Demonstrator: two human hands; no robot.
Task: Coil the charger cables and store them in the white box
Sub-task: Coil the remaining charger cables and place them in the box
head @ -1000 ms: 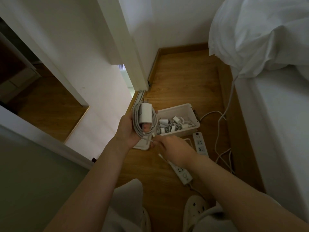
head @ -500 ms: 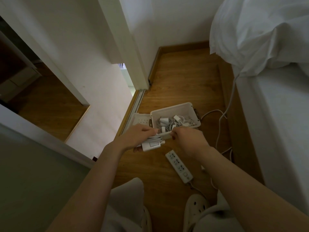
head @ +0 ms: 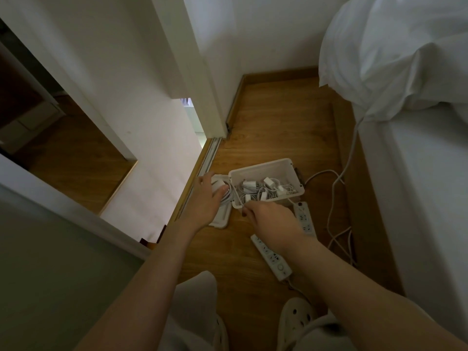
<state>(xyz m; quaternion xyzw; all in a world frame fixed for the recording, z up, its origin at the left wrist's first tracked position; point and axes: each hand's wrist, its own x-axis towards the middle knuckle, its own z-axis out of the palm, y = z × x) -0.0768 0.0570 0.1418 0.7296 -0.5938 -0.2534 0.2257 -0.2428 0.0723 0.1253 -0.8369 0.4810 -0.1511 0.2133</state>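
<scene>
The white box [head: 273, 165] stands on the wooden floor with several white chargers and coiled cables [head: 263, 190] inside. My left hand [head: 205, 198] grips a white charger with its coiled cable [head: 222, 190] just left of the box, over the box's lid [head: 221, 220]. At the box's near rim my right hand [head: 268, 219] pinches the loose end of that cable.
Two white power strips [head: 272, 257] [head: 305, 217] lie on the floor by my right arm, their cords [head: 336, 224] trailing along the bed's wooden frame. A white bed with a duvet [head: 392, 54] fills the right side. A sliding-door track [head: 210, 158] runs at the left.
My left hand has carried the coiled charger from up near me down and forward to beside the box. My right hand has followed to the box's near rim, still at the cable end.
</scene>
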